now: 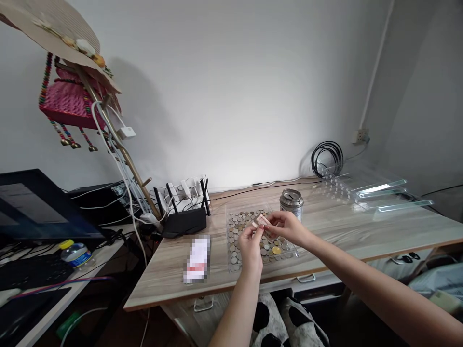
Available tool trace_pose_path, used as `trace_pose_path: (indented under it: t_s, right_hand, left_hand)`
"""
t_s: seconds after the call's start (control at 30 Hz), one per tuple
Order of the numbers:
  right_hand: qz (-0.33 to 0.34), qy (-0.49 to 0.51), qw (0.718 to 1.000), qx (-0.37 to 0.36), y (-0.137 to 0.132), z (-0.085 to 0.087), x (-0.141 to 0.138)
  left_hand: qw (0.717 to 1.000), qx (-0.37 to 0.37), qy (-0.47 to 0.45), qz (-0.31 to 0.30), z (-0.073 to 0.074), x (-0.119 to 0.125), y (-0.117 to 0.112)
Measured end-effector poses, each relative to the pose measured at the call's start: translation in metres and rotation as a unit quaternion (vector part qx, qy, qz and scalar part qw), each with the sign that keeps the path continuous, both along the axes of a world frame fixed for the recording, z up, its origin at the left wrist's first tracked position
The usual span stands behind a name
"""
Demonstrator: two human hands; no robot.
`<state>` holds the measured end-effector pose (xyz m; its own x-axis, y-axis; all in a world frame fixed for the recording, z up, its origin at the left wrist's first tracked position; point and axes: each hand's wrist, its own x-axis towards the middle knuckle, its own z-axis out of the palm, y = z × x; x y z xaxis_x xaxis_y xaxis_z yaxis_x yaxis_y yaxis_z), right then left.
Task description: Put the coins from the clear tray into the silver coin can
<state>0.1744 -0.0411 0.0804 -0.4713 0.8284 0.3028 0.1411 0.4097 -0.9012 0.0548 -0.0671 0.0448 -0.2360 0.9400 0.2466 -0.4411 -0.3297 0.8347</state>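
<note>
My left hand [250, 243] and my right hand [285, 225] are raised over a clear tray [229, 266] full of several coins [239, 222]. Both hands pinch a small pale pinkish object [261, 221] between their fingertips; I cannot make out what it is. A metal tin can [291, 202] with a slotted top stands just behind the tray, close to my right hand.
A blurred white and red packet [197, 259] lies left of the tray. A black router [183, 219] and power strip sit at the desk's back left. Clear acrylic pieces [376, 193] lie at the back right. A laptop [32, 205] and water bottle [75, 254] are on the lower left table.
</note>
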Motion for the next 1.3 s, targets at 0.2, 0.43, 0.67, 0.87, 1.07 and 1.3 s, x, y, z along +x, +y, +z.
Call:
trace_pose_path:
  t_s: [0.2, 0.43, 0.67, 0.87, 1.07, 1.3]
  right_hand:
    - [-0.128, -0.133, 0.966, 0.182, -0.007, -0.003, 0.001]
    - [-0.192, -0.327, 0.81, 0.448, -0.017, -0.008, -0.006]
    - [-0.174, -0.218, 0.909, 0.309, -0.012, -0.005, -0.007]
    - [-0.127, -0.244, 0.926, 0.259, 0.001, 0.002, 0.003]
    - [-0.269, -0.449, 0.839, 0.151, 0.082, 0.05, 0.066]
    - [-0.25, -0.587, 0.769, 0.04, 0.13, 0.061, 0.073]
  left_hand:
    - [0.997, -0.078, 0.003, -0.016, 0.004, 0.003, -0.004]
    - [0.994, -0.093, -0.049, 0.004, 0.001, 0.005, 0.0]
    - [0.996, -0.068, -0.052, 0.039, 0.001, 0.004, 0.002]
    - [0.996, -0.086, 0.02, 0.03, -0.004, 0.005, 0.01]
    - [0.972, -0.037, 0.224, 0.053, -0.024, -0.018, 0.019]
    - [0.915, -0.021, 0.401, 0.051, -0.051, -0.036, 0.022]
